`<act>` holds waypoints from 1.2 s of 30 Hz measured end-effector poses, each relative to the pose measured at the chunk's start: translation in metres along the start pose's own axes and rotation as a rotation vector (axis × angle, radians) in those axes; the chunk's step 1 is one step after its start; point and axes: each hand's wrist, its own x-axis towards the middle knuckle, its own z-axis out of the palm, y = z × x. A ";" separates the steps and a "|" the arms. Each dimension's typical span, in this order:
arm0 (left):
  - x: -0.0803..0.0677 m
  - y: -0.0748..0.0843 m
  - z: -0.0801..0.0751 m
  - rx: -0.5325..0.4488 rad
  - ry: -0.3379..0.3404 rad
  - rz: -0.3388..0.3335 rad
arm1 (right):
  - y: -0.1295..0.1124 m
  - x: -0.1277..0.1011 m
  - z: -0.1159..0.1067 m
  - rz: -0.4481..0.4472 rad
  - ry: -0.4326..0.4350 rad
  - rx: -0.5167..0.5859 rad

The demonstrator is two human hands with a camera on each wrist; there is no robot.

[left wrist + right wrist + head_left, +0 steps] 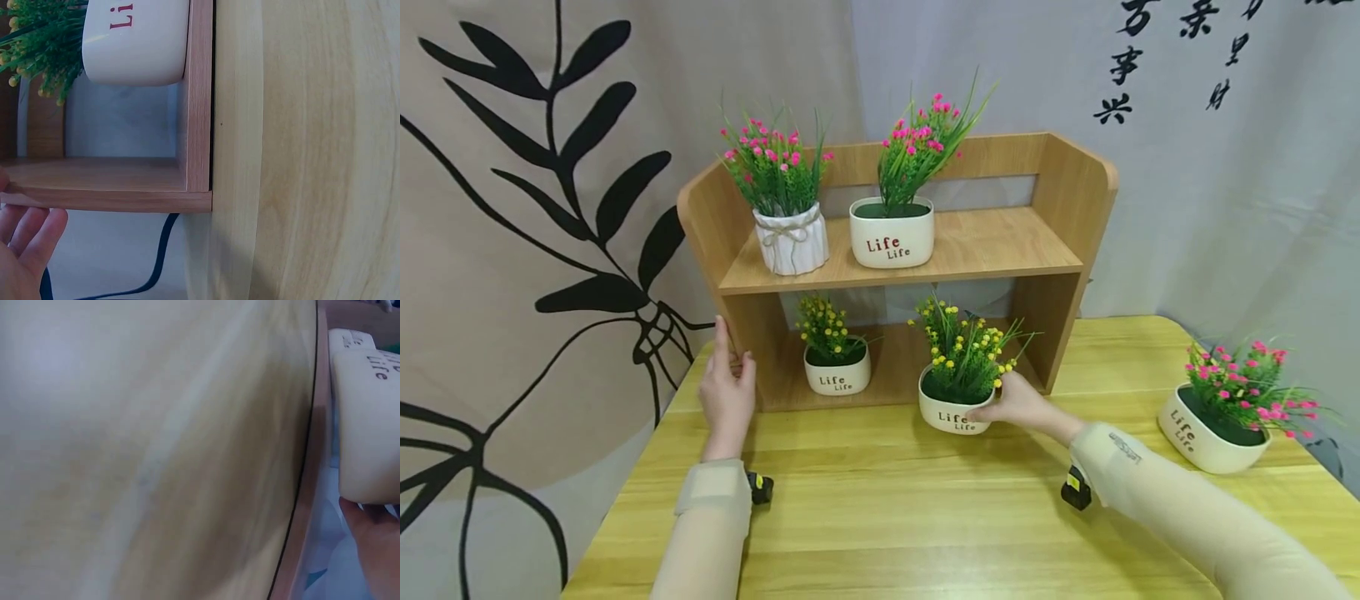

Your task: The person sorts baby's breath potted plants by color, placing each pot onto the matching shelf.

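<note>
At the wooden shelf, both hands worked.
The right hand gripped the yellow-flower pot (partly inside the shelf's lower bay); the left hand, fingers straight, rested against the shelf's left side panel.

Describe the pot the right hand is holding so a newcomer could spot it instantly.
Start at the wooden shelf unit on the yellow table. At the front edge of its lower level sits a white pot of yellow flowers, gripped by the right hand. Its yellow twin sits further left and untouched; the other pots hold pink flowers.
</note>
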 end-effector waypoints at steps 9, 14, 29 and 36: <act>0.004 0.000 -0.001 0.005 0.010 0.001 | 0.008 0.026 -0.005 -0.043 -0.044 0.110; 0.003 0.000 0.000 -0.001 0.012 0.014 | 0.011 0.037 -0.002 -0.004 -0.069 0.113; 0.002 -0.002 0.001 0.006 0.024 0.039 | 0.009 0.054 -0.004 0.114 -0.116 0.055; 0.000 -0.003 0.003 0.003 0.019 0.022 | 0.015 0.062 -0.004 0.143 -0.181 0.085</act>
